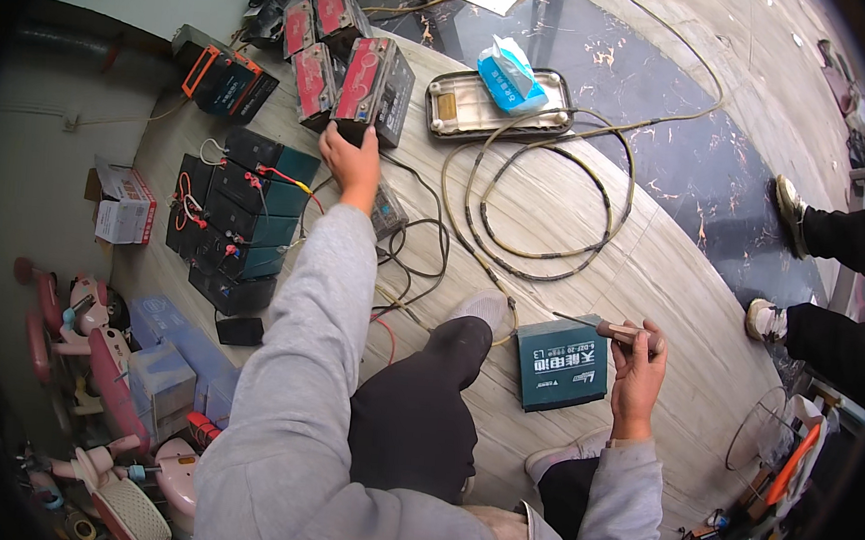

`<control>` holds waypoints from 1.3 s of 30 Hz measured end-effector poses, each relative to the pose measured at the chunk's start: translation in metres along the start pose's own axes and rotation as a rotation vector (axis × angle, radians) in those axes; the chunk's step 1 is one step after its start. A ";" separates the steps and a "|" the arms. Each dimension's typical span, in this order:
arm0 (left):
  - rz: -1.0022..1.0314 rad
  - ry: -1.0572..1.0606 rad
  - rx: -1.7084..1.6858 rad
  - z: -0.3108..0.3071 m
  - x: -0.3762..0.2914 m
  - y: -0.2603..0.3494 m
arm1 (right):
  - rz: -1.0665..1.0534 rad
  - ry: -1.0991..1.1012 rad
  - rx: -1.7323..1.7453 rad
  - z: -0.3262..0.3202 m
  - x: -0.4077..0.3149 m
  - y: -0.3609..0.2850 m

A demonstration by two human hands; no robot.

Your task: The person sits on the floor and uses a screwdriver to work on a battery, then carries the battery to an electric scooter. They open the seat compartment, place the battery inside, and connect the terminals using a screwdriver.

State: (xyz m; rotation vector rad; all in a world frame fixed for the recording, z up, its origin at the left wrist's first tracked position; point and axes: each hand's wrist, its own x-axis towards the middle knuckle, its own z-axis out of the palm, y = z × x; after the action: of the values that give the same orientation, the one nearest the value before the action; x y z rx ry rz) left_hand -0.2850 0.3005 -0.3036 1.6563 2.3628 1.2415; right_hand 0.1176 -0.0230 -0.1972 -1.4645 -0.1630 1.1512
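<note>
My left hand [351,163] reaches forward, with fingers and thumb gripping the near end of a red-topped lead-acid battery [365,77]. More batteries with dusty red tops [313,79] stand against it on the left. In my right hand [636,374] is a screwdriver-like tool [618,333] with a brown handle, its thin metal shaft pointing left. Just under that shaft, a green battery [563,366] bearing white writing rests on the floor. A group of dark green batteries [249,204] joined by red, white and grey leads sits left of my left forearm.
A coiled cable [603,244] lies ahead. Beyond it, an upturned cover [451,109] carries a blue tissue pack [512,84]. An orange-edged battery [231,83] and a carton [127,207] stand left. Pink children's bikes [113,375] crowd the lower left. Another person's shoes [766,320] are at right.
</note>
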 end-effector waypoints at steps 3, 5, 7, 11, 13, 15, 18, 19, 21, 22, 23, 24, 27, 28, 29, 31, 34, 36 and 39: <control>-0.078 -0.084 0.068 0.006 0.041 0.010 | 0.027 0.090 0.016 0.007 0.003 -0.002; -0.179 -0.164 0.102 0.006 0.047 0.019 | -0.011 0.027 0.022 0.013 0.003 -0.002; -0.119 -0.035 0.094 0.001 0.037 0.029 | -0.011 0.059 0.005 0.015 -0.002 -0.003; 0.069 -0.317 -0.213 0.001 -0.044 0.073 | -0.148 0.132 -0.110 0.001 -0.015 -0.006; -0.036 -1.012 -0.607 -0.006 -0.099 0.103 | -0.192 0.248 -0.205 -0.015 -0.021 -0.007; 0.188 -1.460 -0.580 -0.022 -0.157 0.133 | -0.197 0.343 -0.239 -0.030 -0.023 -0.008; 0.694 -1.722 -0.501 -0.040 -0.217 0.171 | -0.233 0.395 -0.291 -0.041 -0.019 -0.006; 0.727 -1.776 -0.491 -0.042 -0.229 0.182 | -0.222 0.415 -0.297 -0.041 -0.016 -0.006; 0.759 -1.748 -0.515 -0.040 -0.241 0.202 | -0.252 0.344 -0.315 -0.036 -0.008 -0.004; 0.715 -1.719 -0.561 -0.040 -0.246 0.210 | -0.253 0.308 -0.300 -0.031 -0.004 -0.003; 0.672 -1.692 -0.596 -0.038 -0.249 0.219 | -0.257 0.272 -0.285 -0.025 0.000 -0.002; 0.613 -1.668 -0.620 -0.037 -0.253 0.226 | -0.256 0.234 -0.291 -0.019 0.005 -0.002; 0.719 -1.590 -0.633 -0.033 -0.260 0.242 | -0.286 0.138 -0.227 -0.005 0.019 0.001; 0.708 -1.584 -0.577 -0.031 -0.259 0.243 | -0.243 0.149 -0.234 -0.004 0.021 0.001; 0.715 -1.585 -0.537 -0.029 -0.259 0.244 | -0.226 0.130 -0.234 -0.003 0.023 0.001; 0.729 -1.583 -0.474 -0.026 -0.260 0.244 | -0.147 0.056 -0.263 -0.007 0.024 0.001; 0.698 -1.641 -0.514 -0.018 -0.262 0.241 | -0.103 -0.037 -0.287 -0.017 0.026 -0.002; 0.678 -1.698 -0.565 -0.011 -0.265 0.240 | -0.096 -0.063 -0.307 -0.023 0.028 -0.004; 0.584 -1.817 -0.657 -0.001 -0.267 0.240 | -0.107 -0.076 -0.386 -0.025 0.033 -0.009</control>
State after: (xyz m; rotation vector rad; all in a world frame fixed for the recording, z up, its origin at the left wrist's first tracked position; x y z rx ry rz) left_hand 0.0232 0.1200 -0.2714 1.7601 0.3738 0.0372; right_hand 0.1561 -0.0153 -0.2128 -1.7253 -0.5344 1.1290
